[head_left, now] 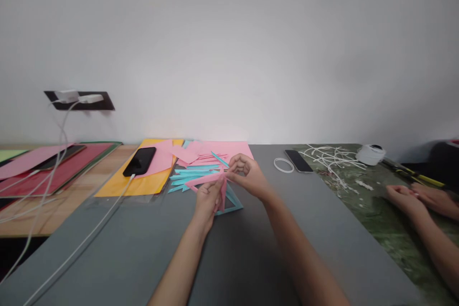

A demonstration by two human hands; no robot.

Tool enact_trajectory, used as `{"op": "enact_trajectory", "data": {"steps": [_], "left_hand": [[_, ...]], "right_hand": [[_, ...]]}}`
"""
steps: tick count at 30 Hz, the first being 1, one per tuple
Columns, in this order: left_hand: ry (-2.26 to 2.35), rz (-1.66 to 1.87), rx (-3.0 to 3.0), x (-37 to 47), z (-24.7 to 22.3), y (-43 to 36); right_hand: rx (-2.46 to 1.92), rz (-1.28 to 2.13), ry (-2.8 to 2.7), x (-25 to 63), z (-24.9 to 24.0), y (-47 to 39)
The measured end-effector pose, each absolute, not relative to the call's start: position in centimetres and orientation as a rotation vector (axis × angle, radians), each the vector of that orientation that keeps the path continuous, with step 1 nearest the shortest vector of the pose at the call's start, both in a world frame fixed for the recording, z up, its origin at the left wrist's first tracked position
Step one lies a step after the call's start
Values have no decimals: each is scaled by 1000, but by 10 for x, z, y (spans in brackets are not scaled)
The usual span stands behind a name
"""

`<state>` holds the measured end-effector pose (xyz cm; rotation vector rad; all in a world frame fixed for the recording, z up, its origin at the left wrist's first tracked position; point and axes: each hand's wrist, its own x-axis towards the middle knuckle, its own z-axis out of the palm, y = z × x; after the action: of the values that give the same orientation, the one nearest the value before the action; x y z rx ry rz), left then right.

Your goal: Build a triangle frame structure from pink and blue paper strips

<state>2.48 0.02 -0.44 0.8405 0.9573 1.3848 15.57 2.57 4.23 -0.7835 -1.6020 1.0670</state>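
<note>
My left hand (208, 196) pinches a pink folded paper strip (201, 180) that forms part of an angular paper frame. At the frame's top corner, my right hand (246, 173) has thumb and finger closed on the pink paper. A blue paper strip (234, 203) shows below and to the right of the pink one, and the two seem to make a triangular outline. Behind my hands lie several loose blue paper strips (182, 179) and thin pink strips (211, 158). My fingers hide where the strips meet.
A black phone (139, 161) on a charging cable (89, 234) rests on yellow paper (118, 181) at left. To the right are a tape-like white ring (283, 165), another phone (299, 160) and white string (333, 160). Another person's hands (409, 198) rest at far right.
</note>
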Motion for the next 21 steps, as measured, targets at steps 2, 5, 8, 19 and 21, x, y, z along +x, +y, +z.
{"op": "enact_trajectory", "data": {"steps": [2,5,8,19,21], "left_hand": [[956,1386,848,24,-5,1],[937,1393,851,24,-8,1],[910,1408,821,24,-10,2],[918,1403,853,23,-4,1],[895,1406,833,23,-4,1]], "right_hand": [[-795,1061,-1603,156,42,26],[-796,1029,-1612,155,42,26],[-765,1005,-1627,153,43,25],[-839,1018,-1680,159,46,26],[-900,989,-1719,159,46,26]]}}
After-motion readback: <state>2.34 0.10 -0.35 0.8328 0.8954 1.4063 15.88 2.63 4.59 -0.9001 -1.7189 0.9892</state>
